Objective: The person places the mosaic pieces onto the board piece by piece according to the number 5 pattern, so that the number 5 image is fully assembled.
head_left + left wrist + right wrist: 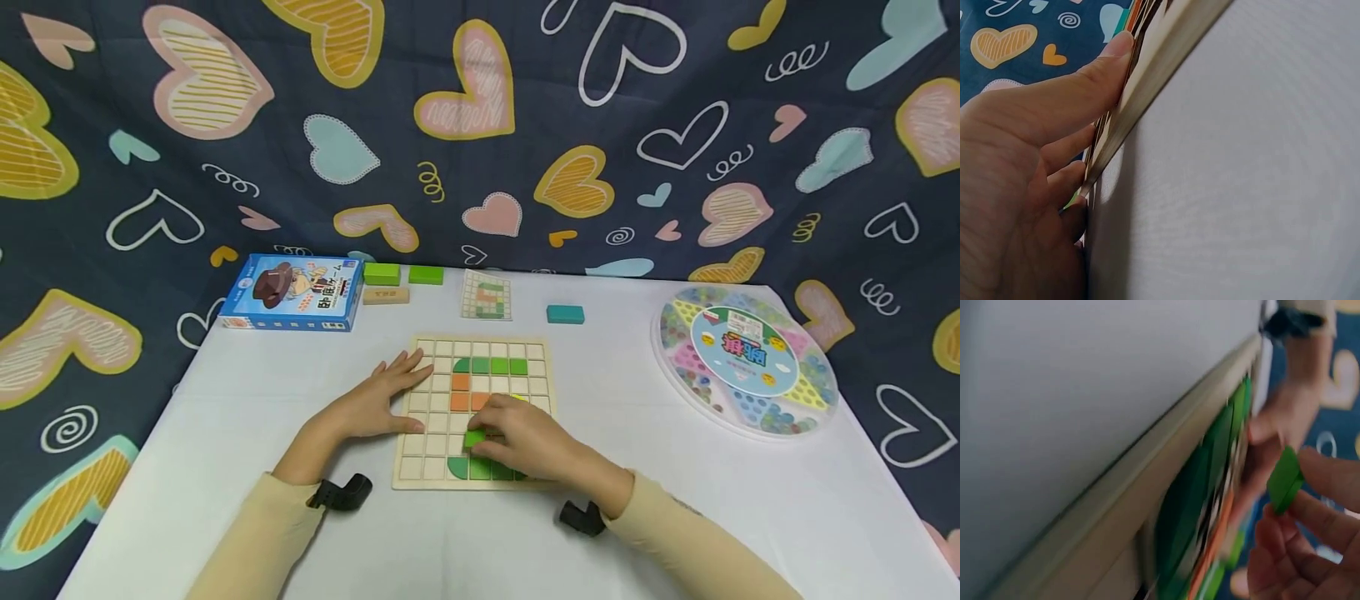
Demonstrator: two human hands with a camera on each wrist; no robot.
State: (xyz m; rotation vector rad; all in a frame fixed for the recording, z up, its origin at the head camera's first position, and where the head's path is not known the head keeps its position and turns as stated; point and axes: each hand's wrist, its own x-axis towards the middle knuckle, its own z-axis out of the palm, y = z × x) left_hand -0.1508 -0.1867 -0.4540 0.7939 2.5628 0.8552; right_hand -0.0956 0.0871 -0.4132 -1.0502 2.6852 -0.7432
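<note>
The left hand (372,403) lies flat with fingers spread on the left edge of the wooden grid board (420,454), and it does well to keep pressing there so the board cannot slide on the white table (675,500). To its right, the right hand (525,442) pinches a small green block (474,438) just above the near rows, beside the green pieces (480,468) already seated. I judge the block should be squared to an empty cell and lowered flat, not tilted.
</note>
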